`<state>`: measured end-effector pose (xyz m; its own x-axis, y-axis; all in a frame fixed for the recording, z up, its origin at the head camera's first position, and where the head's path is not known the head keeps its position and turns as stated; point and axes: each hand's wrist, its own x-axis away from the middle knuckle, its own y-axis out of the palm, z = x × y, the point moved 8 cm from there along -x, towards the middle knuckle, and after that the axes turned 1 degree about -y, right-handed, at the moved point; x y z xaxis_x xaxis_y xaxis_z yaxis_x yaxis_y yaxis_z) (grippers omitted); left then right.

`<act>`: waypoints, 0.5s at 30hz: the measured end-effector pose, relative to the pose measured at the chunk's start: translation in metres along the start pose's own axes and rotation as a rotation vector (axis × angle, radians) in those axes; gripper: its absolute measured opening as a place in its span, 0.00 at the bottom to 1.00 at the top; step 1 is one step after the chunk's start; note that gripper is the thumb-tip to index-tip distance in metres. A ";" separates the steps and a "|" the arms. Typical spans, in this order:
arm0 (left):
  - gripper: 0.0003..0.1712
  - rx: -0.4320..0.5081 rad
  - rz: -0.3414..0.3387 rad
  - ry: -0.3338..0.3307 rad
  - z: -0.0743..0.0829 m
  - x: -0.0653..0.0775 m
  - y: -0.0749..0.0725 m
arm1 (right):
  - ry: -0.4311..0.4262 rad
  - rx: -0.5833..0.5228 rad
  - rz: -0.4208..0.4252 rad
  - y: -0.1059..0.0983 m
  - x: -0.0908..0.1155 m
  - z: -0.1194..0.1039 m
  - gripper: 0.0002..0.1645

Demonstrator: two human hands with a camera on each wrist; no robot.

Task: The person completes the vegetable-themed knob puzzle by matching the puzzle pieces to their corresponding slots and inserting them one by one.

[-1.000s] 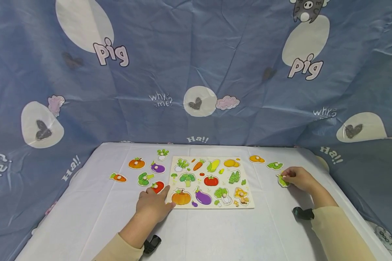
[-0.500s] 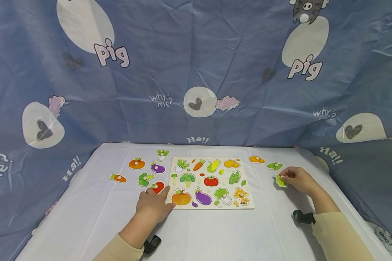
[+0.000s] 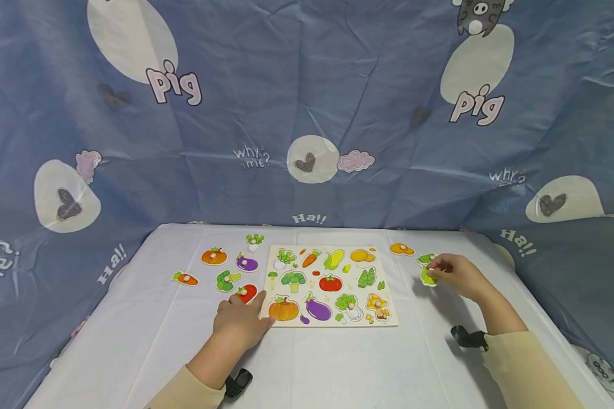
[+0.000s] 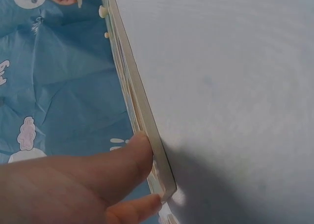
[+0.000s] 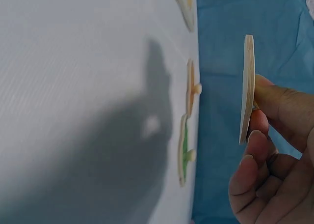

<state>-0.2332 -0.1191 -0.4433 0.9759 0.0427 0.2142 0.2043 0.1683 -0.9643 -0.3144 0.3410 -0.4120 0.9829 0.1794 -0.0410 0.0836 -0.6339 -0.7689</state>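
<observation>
In the head view my left hand rests at the near left corner of a wooden vegetable puzzle board. Its thumb and a finger touch the board's edge, as the left wrist view also shows. Over on the right, my right hand pinches the corn puzzle piece between thumb and fingers. The right wrist view has that corn piece raised off the table, edge-on, its knob mostly hidden by the fingers. The cabbage piece and mushroom piece show; the mushroom sits in the board.
Left of the board lie a tomato, broccoli, eggplant, pumpkin, carrot and radish piece. A potato piece lies at the back right. A bok choy piece sits in the board. A blue cloth hangs behind.
My right hand has lifted the corn piece and carried it left and slightly back, so it now overlaps the leafy green piece in the head view. The left hand has not moved.
</observation>
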 end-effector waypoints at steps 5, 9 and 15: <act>0.41 0.007 -0.012 -0.009 0.001 0.001 0.000 | -0.022 -0.010 -0.001 0.002 -0.003 -0.015 0.09; 0.39 -0.001 -0.012 -0.004 0.002 0.001 0.000 | -0.025 -0.025 -0.003 0.005 -0.006 -0.025 0.09; 0.39 -0.004 -0.010 -0.004 0.003 0.001 0.001 | -0.048 -0.053 -0.006 0.012 -0.013 -0.043 0.10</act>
<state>-0.2321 -0.1160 -0.4435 0.9734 0.0455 0.2246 0.2144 0.1644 -0.9628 -0.3187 0.2988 -0.3929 0.9734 0.2188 -0.0683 0.0993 -0.6713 -0.7345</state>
